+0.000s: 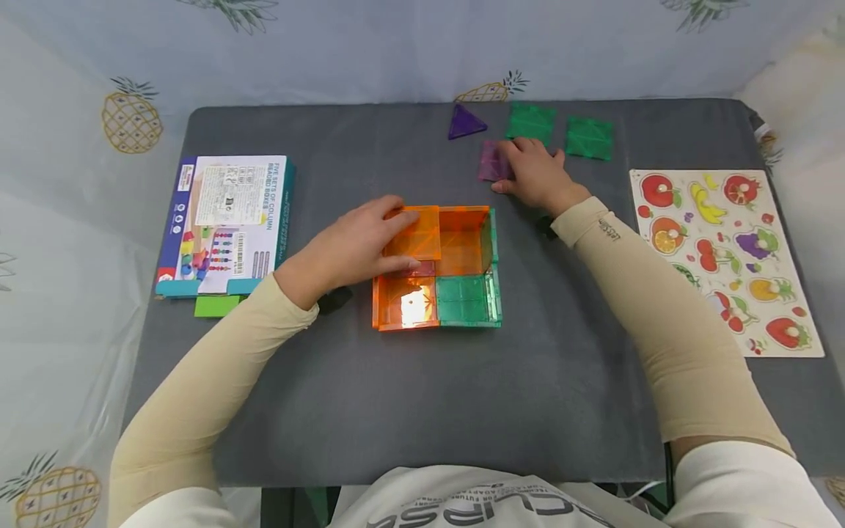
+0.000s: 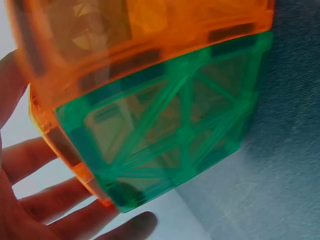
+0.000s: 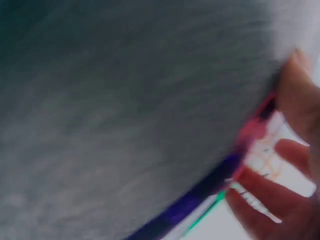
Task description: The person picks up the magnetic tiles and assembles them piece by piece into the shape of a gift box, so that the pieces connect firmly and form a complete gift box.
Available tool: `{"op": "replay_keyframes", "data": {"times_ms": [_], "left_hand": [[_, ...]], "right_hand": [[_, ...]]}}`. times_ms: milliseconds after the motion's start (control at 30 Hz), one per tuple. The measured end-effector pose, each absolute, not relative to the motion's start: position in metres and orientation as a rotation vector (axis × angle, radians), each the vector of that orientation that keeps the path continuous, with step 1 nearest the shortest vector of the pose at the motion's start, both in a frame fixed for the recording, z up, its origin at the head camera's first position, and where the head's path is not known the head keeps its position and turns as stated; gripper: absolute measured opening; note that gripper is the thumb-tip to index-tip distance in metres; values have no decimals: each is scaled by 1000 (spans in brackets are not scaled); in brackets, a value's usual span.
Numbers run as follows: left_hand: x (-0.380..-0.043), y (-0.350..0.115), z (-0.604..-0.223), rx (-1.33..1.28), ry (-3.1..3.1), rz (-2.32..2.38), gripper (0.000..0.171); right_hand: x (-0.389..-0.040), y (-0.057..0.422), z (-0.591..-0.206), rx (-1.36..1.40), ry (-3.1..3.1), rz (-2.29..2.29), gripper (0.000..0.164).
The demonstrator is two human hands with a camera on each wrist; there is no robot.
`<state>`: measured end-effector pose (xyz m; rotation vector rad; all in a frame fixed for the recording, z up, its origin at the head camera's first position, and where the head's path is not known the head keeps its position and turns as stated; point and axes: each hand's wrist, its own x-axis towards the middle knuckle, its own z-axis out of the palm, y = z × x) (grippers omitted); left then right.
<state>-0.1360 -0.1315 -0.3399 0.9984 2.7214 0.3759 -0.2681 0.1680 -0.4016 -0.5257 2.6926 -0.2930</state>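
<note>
Head view: small box (image 1: 493, 297) of see-through orange and green tiles at the middle of a dark grey table (image 1: 330, 411); left hand (image 1: 356, 240) at its left side, partly open, thumb and bent fingers holding the box about an orange square (image 1: 424, 238) at the back-left quarter; left wrist view has the fingers spread along the box's outer side, tips partly hidden; right hand (image 1: 538, 176) beyond the box, to its right, nearly closed, thumb and fingers pinching the edge of a purple-pink tile (image 1: 490, 163); right wrist view blurred, tile showing there as a pink edge between thumb and fingers; purple triangle (image 1: 466, 123) just behind that tile; two green squares (image 1: 530, 121) (image 1: 590, 138) near it, along the back; printed carton (image 1: 277, 220) at left, over a bright green piece (image 1: 214, 306); fruit-picture board (image 1: 722, 249) at right, partly covered by the right sleeve (image 1: 667, 330).
</note>
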Motion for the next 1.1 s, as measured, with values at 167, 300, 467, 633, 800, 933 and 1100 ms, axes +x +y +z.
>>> {"op": "replay_keyframes", "data": {"times_ms": [167, 300, 467, 633, 800, 933, 1100], "left_hand": [[-130, -136, -348, 1003, 2766, 434, 67], [-129, -137, -352, 1004, 2786, 456, 68], [-127, -136, -355, 981, 2792, 487, 69], [-124, -136, -356, 937, 2804, 516, 69], [-123, -135, -357, 930, 2820, 529, 69], [-122, -136, -358, 924, 2823, 533, 69], [-121, -138, -360, 921, 2824, 595, 68]], "right_hand": [[-265, 171, -400, -610, 2807, -183, 79], [-250, 172, -381, -649, 2924, -258, 83], [-216, 172, -347, -857, 2846, -602, 77], [-177, 156, -333, -1192, 2695, -562, 77], [-156, 141, -336, -1290, 2755, -447, 79], [-152, 137, -339, -1262, 2794, -369, 77], [-153, 139, -339, -1209, 2731, -416, 75]]}}
